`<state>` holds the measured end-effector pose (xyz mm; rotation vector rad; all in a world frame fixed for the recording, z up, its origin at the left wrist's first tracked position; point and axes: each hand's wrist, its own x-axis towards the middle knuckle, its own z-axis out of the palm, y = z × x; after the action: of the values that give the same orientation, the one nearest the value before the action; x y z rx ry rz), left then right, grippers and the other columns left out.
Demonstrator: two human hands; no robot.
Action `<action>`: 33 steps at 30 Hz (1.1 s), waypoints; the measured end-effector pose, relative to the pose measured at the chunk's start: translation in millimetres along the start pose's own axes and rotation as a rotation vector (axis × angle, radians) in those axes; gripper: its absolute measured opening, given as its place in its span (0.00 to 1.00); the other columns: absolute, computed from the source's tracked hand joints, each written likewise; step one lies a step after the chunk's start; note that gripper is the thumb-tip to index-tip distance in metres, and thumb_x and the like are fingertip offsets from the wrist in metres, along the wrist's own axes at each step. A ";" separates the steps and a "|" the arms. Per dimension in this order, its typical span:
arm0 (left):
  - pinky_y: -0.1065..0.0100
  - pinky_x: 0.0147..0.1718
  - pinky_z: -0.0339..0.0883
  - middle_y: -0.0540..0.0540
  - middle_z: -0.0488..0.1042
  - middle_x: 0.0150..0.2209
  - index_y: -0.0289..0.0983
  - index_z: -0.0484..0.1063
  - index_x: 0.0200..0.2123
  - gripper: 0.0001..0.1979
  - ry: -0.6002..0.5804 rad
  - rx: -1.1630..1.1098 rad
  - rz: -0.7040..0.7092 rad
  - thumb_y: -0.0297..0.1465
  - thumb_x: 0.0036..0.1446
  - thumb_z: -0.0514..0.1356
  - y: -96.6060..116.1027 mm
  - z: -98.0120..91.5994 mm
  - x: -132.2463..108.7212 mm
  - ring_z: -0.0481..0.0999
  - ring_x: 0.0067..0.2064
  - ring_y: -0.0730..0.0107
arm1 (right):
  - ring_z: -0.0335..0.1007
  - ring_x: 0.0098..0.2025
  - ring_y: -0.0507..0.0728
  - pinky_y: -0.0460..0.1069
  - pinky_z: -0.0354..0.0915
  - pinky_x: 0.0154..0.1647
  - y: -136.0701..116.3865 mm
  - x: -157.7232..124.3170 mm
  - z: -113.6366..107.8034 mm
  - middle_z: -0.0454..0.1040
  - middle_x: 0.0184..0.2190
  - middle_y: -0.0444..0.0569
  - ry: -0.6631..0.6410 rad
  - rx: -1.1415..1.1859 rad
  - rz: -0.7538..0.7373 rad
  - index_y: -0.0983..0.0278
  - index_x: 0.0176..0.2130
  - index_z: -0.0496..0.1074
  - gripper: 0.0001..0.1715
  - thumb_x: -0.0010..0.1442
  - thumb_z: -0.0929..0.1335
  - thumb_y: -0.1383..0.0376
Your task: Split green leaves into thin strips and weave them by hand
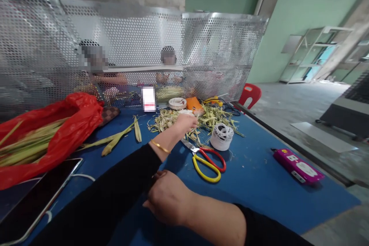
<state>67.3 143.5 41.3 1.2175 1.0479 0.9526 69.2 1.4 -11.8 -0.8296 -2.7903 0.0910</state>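
My left hand [186,123], with a gold bracelet [159,146] at the wrist, reaches over a pile of dry greenish-yellow plant strips [220,117]. Its fingers are curled in, and anything between them is hidden. Closer to me, my right hand [168,196] is closed beside my left sleeve [127,184]; its fingertips are mostly out of sight. Scissors [195,150] with one red and one yellow handle lie just right of my left wrist, blades partly behind it. A white openwork roll [221,142] stands beyond the handles.
On the left, a red plastic bag [83,123] holds long husk-like leaves [37,140], near a phone [43,196] with a white cable. A purple device [298,165] lies right on the blue table [253,196]. A perforated metal screen [138,30] stands behind, with people beyond.
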 end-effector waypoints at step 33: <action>0.61 0.37 0.70 0.44 0.72 0.44 0.34 0.69 0.45 0.14 0.562 0.563 -0.162 0.36 0.59 0.57 -23.0 -141.5 -78.3 0.74 0.40 0.66 | 0.67 0.36 0.54 0.47 0.57 0.35 -2.0 -6.7 -8.4 0.71 0.34 0.46 0.006 0.319 0.205 0.61 0.34 0.70 0.03 0.57 0.66 0.68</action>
<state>-89.3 101.5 20.6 1.3104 1.9283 0.9222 75.6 -3.9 -4.7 -1.0213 -2.5779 0.5503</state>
